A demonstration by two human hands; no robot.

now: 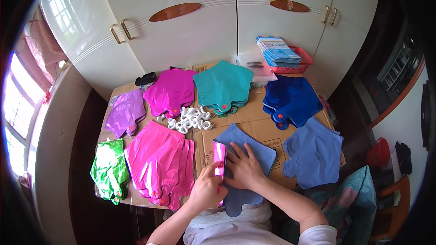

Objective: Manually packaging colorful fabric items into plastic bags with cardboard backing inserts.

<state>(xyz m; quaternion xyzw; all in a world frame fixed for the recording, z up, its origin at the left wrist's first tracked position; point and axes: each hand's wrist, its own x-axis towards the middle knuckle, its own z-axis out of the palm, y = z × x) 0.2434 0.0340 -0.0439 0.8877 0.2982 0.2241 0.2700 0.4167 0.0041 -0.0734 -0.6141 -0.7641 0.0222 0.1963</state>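
Directly before me on the cardboard lies a flat, dull blue foil balloon (261, 147), pointed at the top and with a rounded tab at the bottom. My right hand (245, 169) rests on it, palm down and fingers spread. Along its left edge stands out a narrow strip of shiny pink foil (220, 152). My left hand (208, 186) is curled at this strip, with the fingers bent and the index finger against the foil; its thumb is partly hidden. Left of it, a stack of pink foil balloons (156, 159) is fanned out on the table.
More flat foil balloons lie around: green (109, 168), lilac (125, 111), magenta (170, 90), teal (223, 84), dark blue (293, 100) and light blue (315, 152). White ribbon rolls (190, 120) sit mid-table. Leaflets (277, 51) lie on a red basket (304, 59) near cupboards (168, 41).
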